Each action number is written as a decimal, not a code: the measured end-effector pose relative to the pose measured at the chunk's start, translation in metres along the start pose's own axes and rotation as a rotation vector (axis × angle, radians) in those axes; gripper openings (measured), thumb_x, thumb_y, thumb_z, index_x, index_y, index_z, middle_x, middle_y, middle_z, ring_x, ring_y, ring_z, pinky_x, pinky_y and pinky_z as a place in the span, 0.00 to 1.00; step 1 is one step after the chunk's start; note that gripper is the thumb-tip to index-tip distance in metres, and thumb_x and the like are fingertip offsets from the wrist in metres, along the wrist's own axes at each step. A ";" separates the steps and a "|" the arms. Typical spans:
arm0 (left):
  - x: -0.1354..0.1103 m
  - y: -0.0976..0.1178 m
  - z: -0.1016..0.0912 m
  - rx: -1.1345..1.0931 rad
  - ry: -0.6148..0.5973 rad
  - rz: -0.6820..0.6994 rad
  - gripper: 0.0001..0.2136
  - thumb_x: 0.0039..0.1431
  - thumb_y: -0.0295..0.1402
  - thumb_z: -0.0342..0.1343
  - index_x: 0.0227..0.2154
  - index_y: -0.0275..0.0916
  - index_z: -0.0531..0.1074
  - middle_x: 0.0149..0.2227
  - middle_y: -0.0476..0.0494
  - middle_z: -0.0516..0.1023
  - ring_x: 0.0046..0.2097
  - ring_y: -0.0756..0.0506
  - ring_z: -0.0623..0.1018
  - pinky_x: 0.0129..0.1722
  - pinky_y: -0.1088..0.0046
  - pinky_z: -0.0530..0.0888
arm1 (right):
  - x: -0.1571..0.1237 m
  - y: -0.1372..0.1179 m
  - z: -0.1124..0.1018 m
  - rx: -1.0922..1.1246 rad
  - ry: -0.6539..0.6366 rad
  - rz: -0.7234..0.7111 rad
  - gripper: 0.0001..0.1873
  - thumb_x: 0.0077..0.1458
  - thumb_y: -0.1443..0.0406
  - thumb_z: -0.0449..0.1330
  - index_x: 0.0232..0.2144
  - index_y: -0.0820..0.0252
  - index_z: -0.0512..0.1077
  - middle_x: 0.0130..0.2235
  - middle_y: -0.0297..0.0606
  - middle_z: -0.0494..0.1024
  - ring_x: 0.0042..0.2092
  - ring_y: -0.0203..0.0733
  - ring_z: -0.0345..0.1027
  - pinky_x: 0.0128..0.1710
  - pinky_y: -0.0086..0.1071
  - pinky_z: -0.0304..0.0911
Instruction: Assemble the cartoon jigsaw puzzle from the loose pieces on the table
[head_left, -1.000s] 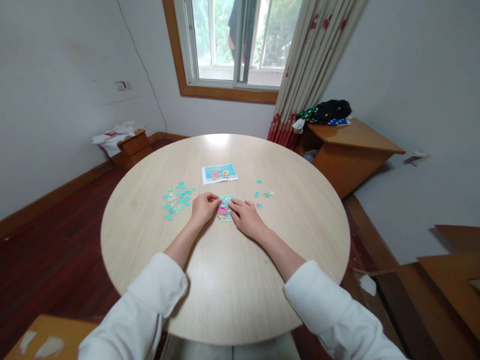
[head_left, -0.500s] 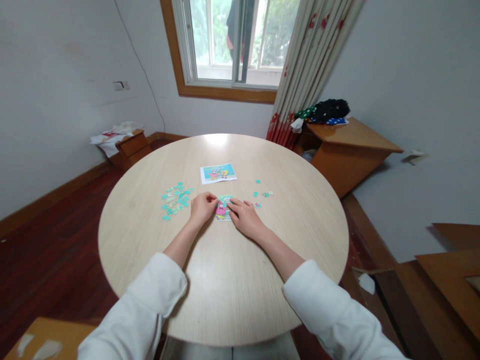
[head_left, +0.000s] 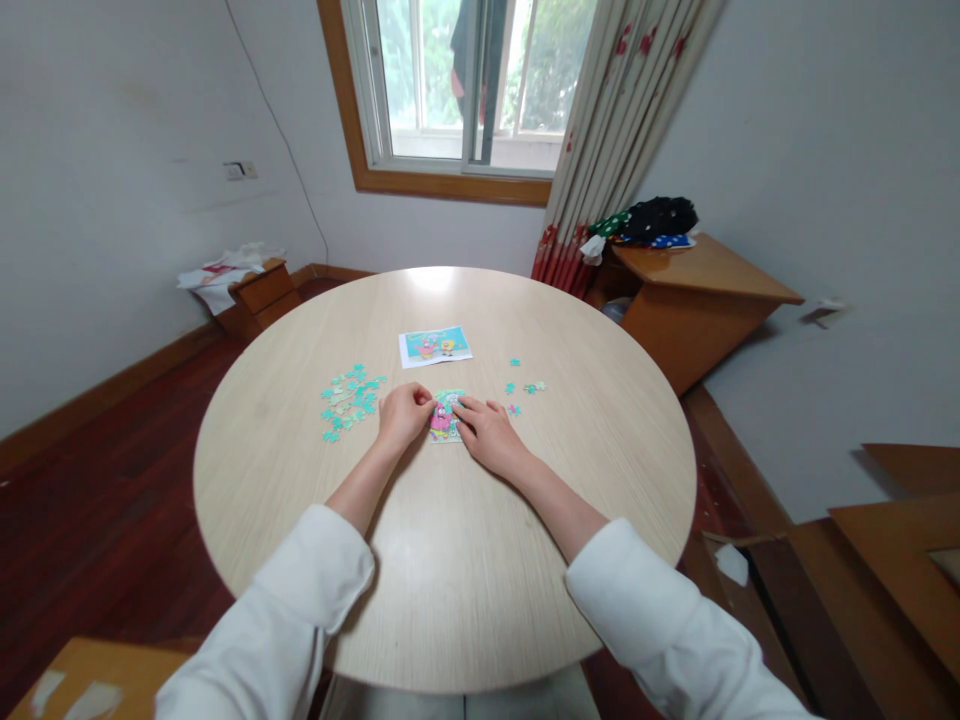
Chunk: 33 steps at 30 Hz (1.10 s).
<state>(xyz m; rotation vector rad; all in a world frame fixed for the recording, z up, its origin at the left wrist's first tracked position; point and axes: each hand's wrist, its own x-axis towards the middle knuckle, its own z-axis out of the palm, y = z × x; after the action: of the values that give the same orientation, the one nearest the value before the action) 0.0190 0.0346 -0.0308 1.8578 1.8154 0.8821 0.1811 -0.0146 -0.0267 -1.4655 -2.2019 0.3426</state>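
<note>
A partly joined jigsaw puzzle (head_left: 442, 422) with a pink cartoon figure lies flat on the round table between my hands. At its upper left edge, my left hand (head_left: 403, 412) has thumb and fingers pinched together; whatever is between the fingertips is hidden. My right hand (head_left: 489, 432) rests on the puzzle's right side, fingers stretched out and covering part of it. Loose puzzle pieces (head_left: 351, 400), mostly turquoise, are heaped left of my left hand. Several more loose pieces (head_left: 531, 388) lie beyond my right hand.
Behind the puzzle lies a printed reference picture (head_left: 436, 346) on white paper. The pale round table (head_left: 450, 580) fills the middle of the view. A wooden cabinet (head_left: 697, 300) topped with clothes stands at the right, and a small drawer unit (head_left: 266, 295) at the left.
Both hands stay almost where they were, at the puzzle's edges. The whole view has shifted very slightly; no piece has visibly moved.
</note>
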 end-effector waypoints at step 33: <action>-0.002 -0.001 -0.013 -0.280 -0.012 -0.103 0.04 0.49 0.31 0.48 0.23 0.40 0.65 0.27 0.40 0.80 0.32 0.44 0.78 0.33 0.71 0.68 | -0.001 0.004 -0.002 0.040 -0.005 0.006 0.17 0.58 0.70 0.53 0.49 0.59 0.72 0.56 0.48 0.70 0.58 0.44 0.62 0.59 0.47 0.48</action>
<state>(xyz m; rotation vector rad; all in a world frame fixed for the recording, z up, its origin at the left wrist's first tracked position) 0.0099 0.0309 -0.0226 1.5789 1.6669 1.0261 0.1853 -0.0136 -0.0274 -1.4517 -2.1832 0.3903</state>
